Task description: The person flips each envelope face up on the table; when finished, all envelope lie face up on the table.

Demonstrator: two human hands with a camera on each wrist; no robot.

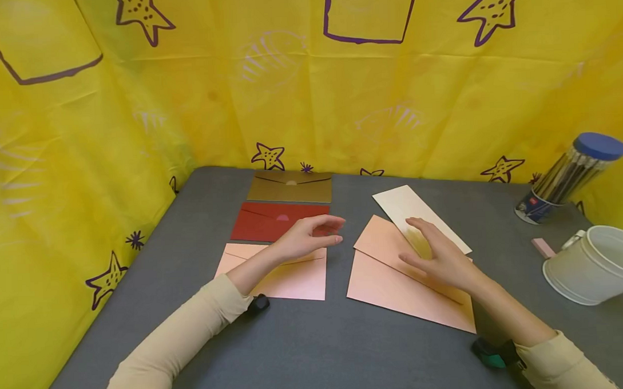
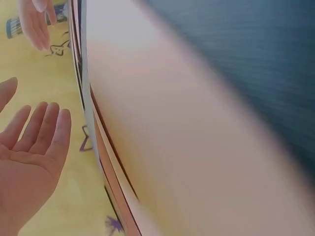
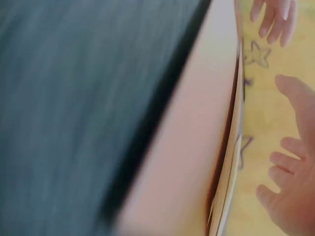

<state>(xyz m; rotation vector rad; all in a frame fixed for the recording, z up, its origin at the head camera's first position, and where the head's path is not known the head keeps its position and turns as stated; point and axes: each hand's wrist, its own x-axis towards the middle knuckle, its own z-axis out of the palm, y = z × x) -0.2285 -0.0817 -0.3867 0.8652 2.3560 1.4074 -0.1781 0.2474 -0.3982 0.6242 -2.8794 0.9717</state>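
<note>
My left hand (image 1: 309,236) hovers over the left column of envelopes with its fingers loosely bent, holding nothing; the left wrist view shows its empty palm. Under it lie a pink envelope (image 1: 301,280) and, behind that, a red envelope (image 1: 256,222). A gold envelope (image 1: 270,189) lies at the back of the column. My right hand (image 1: 444,261), thumb apart from the fingers, is above a larger pink envelope (image 1: 392,289) set at a slant. Beyond it a cream envelope (image 1: 410,205) lies askew, overlapping the pink one in the head view; my right hand covers part of both.
On the right stand a white metal bucket (image 1: 571,268) and a container of pencils (image 1: 558,177) with a blue top. A small pink block (image 1: 543,247) lies beside the bucket. Yellow patterned cloth (image 1: 308,103) borders the grey table (image 1: 296,355) at the back and left.
</note>
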